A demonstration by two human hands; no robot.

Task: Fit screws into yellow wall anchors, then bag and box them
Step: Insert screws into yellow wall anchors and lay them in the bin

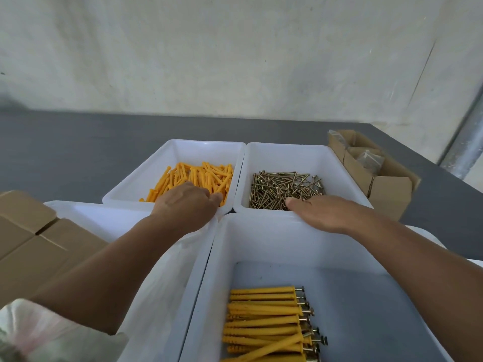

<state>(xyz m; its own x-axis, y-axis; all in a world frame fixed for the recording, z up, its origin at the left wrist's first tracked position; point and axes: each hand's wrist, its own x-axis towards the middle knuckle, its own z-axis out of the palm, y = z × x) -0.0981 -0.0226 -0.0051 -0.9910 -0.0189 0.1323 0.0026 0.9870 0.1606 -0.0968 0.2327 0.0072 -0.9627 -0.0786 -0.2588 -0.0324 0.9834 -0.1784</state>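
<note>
Loose yellow wall anchors lie heaped in the white bin at 11 o'clock. The left hand reaches into their near edge, knuckles up and fingers curled down toward the pile. The back of the hand hides the fingertips, so I cannot tell whether they pinch an anchor. The brass-coloured screws fill the floor of the neighbouring white bin at 1 o'clock, and the two bins touch side by side. The right hand lies over that bin's near rim with its thumb stretched toward the screws. Its fingers are out of sight, so its grip cannot be told. At 5 o'clock a third white bin holds finished anchors with screw heads showing, laid roughly parallel. A fourth white bin at 8 o'clock holds clear plastic under the left forearm. Closed cardboard boxes stand at 9 o'clock and an open carton with clear bags at 2 o'clock. All sit on a grey table against a pale wall.
</note>
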